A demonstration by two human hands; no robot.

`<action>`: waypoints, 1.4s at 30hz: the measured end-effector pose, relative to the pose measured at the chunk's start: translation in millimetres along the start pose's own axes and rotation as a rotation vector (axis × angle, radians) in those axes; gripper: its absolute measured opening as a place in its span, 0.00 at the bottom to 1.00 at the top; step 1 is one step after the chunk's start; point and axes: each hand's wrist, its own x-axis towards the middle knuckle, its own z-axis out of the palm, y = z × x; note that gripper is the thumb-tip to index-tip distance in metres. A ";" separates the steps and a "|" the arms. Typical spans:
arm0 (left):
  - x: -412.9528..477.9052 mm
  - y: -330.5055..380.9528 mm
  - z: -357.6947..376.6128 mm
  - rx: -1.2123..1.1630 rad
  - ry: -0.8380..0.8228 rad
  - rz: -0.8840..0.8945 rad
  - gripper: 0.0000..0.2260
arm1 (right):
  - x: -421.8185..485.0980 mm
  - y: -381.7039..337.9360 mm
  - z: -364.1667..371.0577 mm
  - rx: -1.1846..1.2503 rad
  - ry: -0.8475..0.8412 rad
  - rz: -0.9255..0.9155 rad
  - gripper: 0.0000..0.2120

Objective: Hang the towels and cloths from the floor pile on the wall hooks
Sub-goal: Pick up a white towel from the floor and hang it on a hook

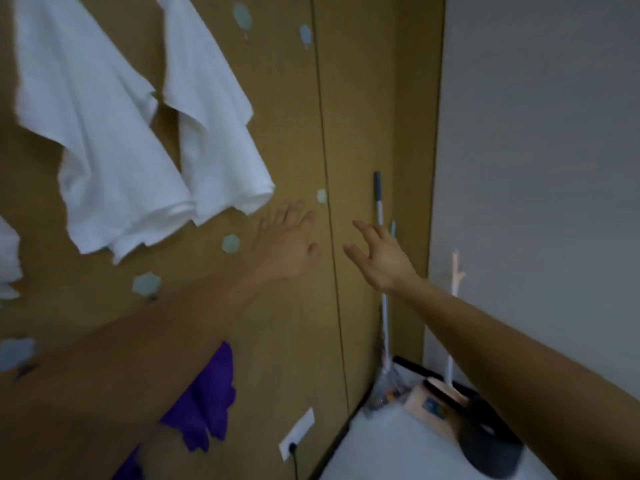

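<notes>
Two white towels hang side by side on the brown wall at the upper left. Part of a third white cloth shows at the left edge. Pale hexagonal wall hooks dot the wall. A purple cloth hangs low on the wall, partly hidden behind my left arm. My left hand reaches out just below the right towel's lower corner, fingers relaxed and holding nothing. My right hand is stretched forward beside it, fingers spread and empty. The floor pile is out of view.
A mop or broom handle leans in the corner where the brown wall meets the grey wall. Bags and clutter sit on the floor in that corner. A wall socket with a plugged cable is low on the wall.
</notes>
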 end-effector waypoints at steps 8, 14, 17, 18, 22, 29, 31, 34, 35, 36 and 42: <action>-48.0 152.0 106.4 -0.173 -0.344 0.180 0.31 | -172.2 125.8 -45.4 -0.167 0.002 0.413 0.27; -99.4 292.4 163.7 -0.193 -0.557 0.407 0.32 | -338.2 209.4 -95.6 -0.234 -0.034 0.816 0.28; -131.1 360.9 177.9 -0.216 -0.620 0.571 0.31 | -413.5 233.1 -115.6 -0.272 -0.043 0.992 0.29; -143.1 381.2 181.5 -0.228 -0.656 0.619 0.32 | -435.5 238.1 -119.7 -0.281 -0.053 1.040 0.29; -194.6 451.1 197.4 -0.249 -0.733 0.748 0.33 | -509.2 251.9 -121.9 -0.278 -0.050 1.202 0.29; -272.8 537.2 260.5 -0.238 -0.881 1.015 0.31 | -629.0 252.9 -82.2 -0.142 -0.005 1.537 0.28; -302.0 560.7 284.8 -0.227 -0.949 1.075 0.31 | -669.8 256.0 -63.9 -0.106 0.017 1.640 0.27; -352.6 586.6 320.2 -0.250 -1.042 1.118 0.30 | -728.6 261.1 -28.5 -0.054 0.012 1.771 0.27; -370.8 593.6 334.0 -0.257 -1.071 1.128 0.29 | -746.3 264.4 -13.5 -0.029 0.011 1.804 0.27; -388.8 598.5 347.9 -0.250 -1.100 1.133 0.29 | -762.7 268.5 2.3 -0.009 0.005 1.832 0.27; -489.0 619.0 463.1 -0.189 -1.199 1.118 0.30 | -854.3 327.9 117.4 0.068 -0.007 1.943 0.24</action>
